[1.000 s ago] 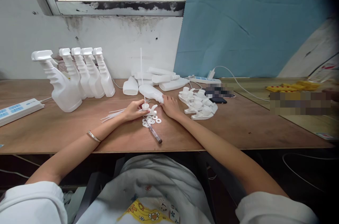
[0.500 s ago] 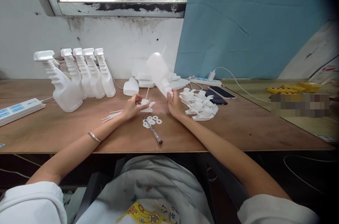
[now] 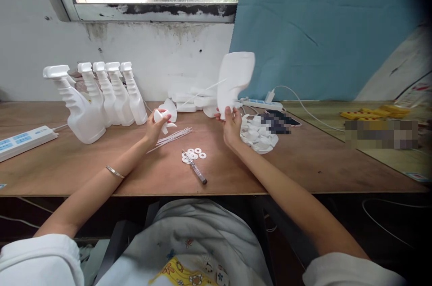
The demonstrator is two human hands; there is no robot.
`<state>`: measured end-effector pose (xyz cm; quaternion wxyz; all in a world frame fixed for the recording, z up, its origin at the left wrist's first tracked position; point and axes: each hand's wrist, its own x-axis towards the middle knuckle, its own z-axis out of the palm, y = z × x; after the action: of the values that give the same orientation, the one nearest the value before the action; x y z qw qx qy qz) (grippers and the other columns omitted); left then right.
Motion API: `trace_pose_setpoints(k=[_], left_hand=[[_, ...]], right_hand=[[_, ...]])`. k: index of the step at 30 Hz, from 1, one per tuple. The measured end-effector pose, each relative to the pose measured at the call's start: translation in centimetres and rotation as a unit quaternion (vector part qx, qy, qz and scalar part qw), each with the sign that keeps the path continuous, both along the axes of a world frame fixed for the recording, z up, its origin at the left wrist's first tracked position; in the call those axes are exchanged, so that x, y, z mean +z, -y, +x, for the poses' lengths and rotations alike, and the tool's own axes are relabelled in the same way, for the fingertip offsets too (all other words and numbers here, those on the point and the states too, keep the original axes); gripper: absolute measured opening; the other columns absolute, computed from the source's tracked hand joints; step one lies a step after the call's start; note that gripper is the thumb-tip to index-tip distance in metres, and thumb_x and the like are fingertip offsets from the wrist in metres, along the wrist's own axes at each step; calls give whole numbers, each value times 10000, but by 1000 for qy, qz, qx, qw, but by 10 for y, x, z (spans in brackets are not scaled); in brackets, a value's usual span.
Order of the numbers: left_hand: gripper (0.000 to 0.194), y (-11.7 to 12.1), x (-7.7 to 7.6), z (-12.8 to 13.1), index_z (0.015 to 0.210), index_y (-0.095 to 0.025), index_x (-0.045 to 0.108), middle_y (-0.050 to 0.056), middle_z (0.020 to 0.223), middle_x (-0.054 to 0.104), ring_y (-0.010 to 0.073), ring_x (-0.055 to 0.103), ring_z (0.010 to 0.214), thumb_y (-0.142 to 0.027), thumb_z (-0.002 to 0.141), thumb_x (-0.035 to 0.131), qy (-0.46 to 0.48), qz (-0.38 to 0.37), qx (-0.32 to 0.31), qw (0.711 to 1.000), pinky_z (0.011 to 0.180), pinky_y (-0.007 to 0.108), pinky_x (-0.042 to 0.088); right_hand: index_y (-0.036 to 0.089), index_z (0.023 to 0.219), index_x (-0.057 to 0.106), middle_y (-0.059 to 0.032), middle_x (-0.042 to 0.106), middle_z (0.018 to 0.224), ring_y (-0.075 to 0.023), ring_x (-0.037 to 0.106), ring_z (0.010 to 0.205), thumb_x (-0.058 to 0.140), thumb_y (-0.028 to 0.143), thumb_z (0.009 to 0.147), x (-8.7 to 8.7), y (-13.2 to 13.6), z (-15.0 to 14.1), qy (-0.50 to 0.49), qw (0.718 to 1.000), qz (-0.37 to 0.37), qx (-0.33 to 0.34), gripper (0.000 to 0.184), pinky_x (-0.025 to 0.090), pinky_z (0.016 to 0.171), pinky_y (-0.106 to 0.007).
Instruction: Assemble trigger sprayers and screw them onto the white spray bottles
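Note:
My left hand (image 3: 155,127) is closed on a white spray trigger head (image 3: 162,117) held above the table. From that head a thin white tube (image 3: 205,91) slants up to the right, its far end close to the bottle. In my right hand (image 3: 232,126) is a white plastic bottle (image 3: 235,76), gripped by its neck and tipped bottom-up. Below my left hand lie several thin white tubes (image 3: 173,138). Between my forearms are several white ring washers (image 3: 193,155) and a screwdriver (image 3: 198,172) with a clear handle.
Several assembled spray bottles (image 3: 86,110) stand at the left by the wall. More white bottles (image 3: 185,102) lie at the back. A pile of trigger heads (image 3: 259,136) sits right of my right hand, with phones (image 3: 283,118) behind it. A power strip (image 3: 27,141) is far left.
The bottle has moved right and turned more fully bottom-up in my right hand. My left hand has shifted left and up with the trigger head, whose tube now leans right.

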<state>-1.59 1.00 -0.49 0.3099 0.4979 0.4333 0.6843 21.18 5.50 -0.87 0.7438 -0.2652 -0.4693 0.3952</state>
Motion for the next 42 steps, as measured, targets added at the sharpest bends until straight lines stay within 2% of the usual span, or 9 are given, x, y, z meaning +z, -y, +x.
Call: trace_pose_setpoints(k=[4,10,15,22,25,30,35,39,42], left_hand=[[381,2,3,0,844,-163,532,-27,656,506,83,516,518,-373,576,705,41,-23,-35,998,435,187,433],[348,3,5,-1,798,-152,534,-28,638,477,65,456,505,-372,582,695,41,-46,-34,998,377,151,350],[346,2,2,-2,780,-153,518,-32,642,489,61,446,506,-372,571,687,29,-61,-38,997,413,161,360],[314,3,2,-2,765,-142,534,-23,658,503,59,449,517,-353,587,683,24,-68,-61,996,439,164,355],[299,2,0,-2,755,-140,543,-16,649,511,66,458,522,-350,596,685,20,-80,-85,993,437,167,353],[299,5,0,4,684,-125,545,6,566,517,88,458,487,-401,640,651,-10,-134,-168,977,421,198,346],[370,12,5,10,712,-120,560,43,572,573,115,506,508,-479,659,629,-8,-162,-201,966,461,225,395],[376,11,0,11,825,-136,569,37,583,590,129,538,529,-479,679,613,42,-180,-222,957,468,224,407],[366,6,-6,9,840,-153,579,25,571,590,122,532,495,-490,698,588,76,-212,-236,945,457,226,403]], right_hand=[[195,901,481,-9,627,876,-123,621,797,684,407,615,9,-4,8,-70,997,1,-22,409,517,722,-270],[169,803,512,-8,598,854,-132,611,822,744,312,554,16,-14,30,-156,983,-1,-92,369,537,743,-280],[176,807,500,-10,592,863,-145,607,875,717,348,592,19,-17,38,-155,982,8,-112,350,541,785,-319],[171,838,504,-19,590,888,-136,602,873,718,344,595,17,-20,38,-146,984,8,-106,368,542,776,-297],[174,802,511,8,594,828,-110,606,784,738,316,569,17,-17,36,-149,987,-12,-57,355,543,761,-277],[194,745,529,44,611,743,-87,592,664,754,292,541,16,0,22,-85,987,-62,123,319,537,713,-276],[193,743,603,20,662,787,-143,610,791,767,233,514,10,23,-8,29,975,-77,205,285,505,734,-289],[174,747,669,-26,691,815,-192,616,845,728,289,571,6,35,-34,142,940,-113,289,218,466,822,-337],[181,732,681,-12,695,800,-184,618,848,702,301,601,3,37,-46,132,932,-98,323,179,455,844,-333]])
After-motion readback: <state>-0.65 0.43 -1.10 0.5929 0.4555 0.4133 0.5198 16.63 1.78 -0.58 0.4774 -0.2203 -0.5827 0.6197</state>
